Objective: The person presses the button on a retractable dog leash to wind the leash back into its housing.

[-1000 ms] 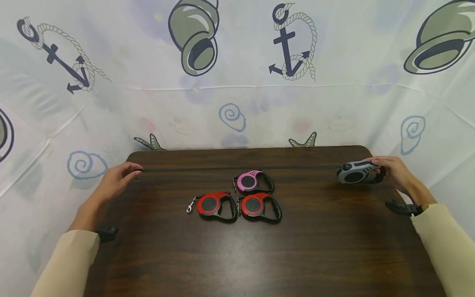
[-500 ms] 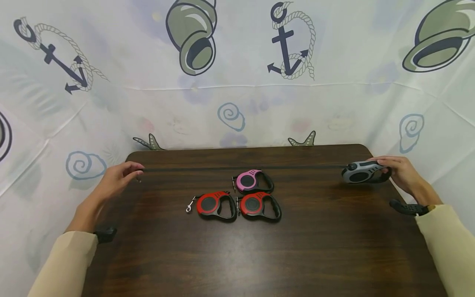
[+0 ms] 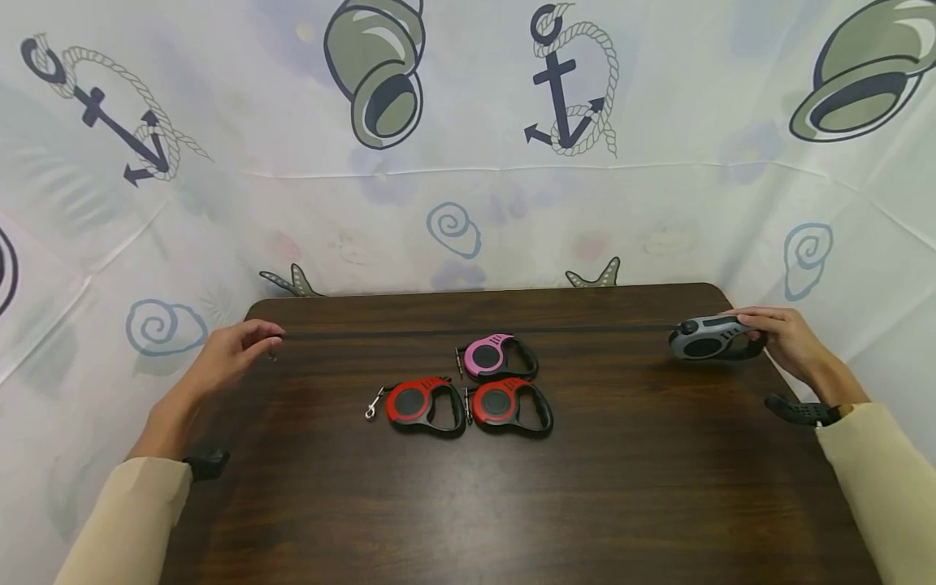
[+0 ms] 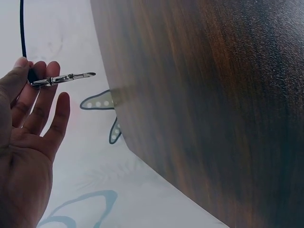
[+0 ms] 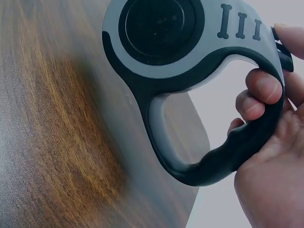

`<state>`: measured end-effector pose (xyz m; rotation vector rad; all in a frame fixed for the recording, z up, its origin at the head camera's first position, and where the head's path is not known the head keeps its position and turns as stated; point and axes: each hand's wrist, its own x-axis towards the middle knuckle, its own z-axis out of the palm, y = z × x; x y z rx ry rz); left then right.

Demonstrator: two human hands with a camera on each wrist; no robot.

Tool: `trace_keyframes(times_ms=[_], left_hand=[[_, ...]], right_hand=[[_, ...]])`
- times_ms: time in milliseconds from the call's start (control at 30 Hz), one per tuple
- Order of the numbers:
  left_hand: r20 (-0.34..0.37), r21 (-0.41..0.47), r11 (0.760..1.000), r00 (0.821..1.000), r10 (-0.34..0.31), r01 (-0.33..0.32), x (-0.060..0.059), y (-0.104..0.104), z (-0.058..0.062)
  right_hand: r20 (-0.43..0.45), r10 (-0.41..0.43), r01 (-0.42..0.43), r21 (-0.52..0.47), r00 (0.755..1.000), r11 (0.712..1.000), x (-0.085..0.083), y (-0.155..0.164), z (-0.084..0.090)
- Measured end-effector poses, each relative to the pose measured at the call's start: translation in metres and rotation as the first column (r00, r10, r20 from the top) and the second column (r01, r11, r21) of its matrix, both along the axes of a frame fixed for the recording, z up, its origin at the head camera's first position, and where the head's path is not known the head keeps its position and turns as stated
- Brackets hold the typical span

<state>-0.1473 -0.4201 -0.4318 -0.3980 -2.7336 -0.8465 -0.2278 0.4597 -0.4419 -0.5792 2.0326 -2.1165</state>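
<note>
Two hands stretch a cord across the bench (image 3: 512, 504): right hand (image 3: 786, 341) grips the grey leash (image 3: 708, 339), left hand (image 3: 227, 357) pinches its clip (image 4: 61, 79), best kept taut and level.

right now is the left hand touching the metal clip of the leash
Touching: the left wrist view shows the left hand pinching the metal clip between thumb and fingertips.

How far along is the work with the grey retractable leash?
Done: the grey retractable leash has its thin black cord drawn across the dark wooden table.
In hand: right hand grips its handle; left hand pinches the metal clip.
Left: two red leashes and a pink one, cords in.
</note>
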Motion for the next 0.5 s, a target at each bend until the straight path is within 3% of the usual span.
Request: trace_keyframes(times_ms=[100,167,300,367,500], left_hand=[[0.009,-0.001,1.000,1.000,-0.004,0.004,-0.001,0.001,0.002],[0.015,-0.001,1.000,1.000,-0.010,0.010,-0.001,0.003,0.004],[0.009,0.003,1.000,1.000,-0.028,0.028,-0.002,0.008,0.007],[0.002,0.003,0.999,0.999,-0.037,0.037,-0.003,0.010,0.008],[-0.011,0.000,0.999,0.999,-0.050,0.050,-0.005,0.014,0.009]], right_hand=[[0.021,-0.016,0.015,0.054,1.000,0.998,0.000,-0.002,0.001],[0.019,-0.057,0.054,0.148,0.998,0.988,0.000,-0.003,0.002],[-0.026,-0.141,0.140,0.379,0.990,0.915,0.002,-0.008,0.003],[-0.048,-0.160,0.164,0.447,0.986,0.879,0.002,-0.011,0.003],[-0.056,-0.152,0.160,0.483,0.987,0.861,0.002,-0.015,0.006]])
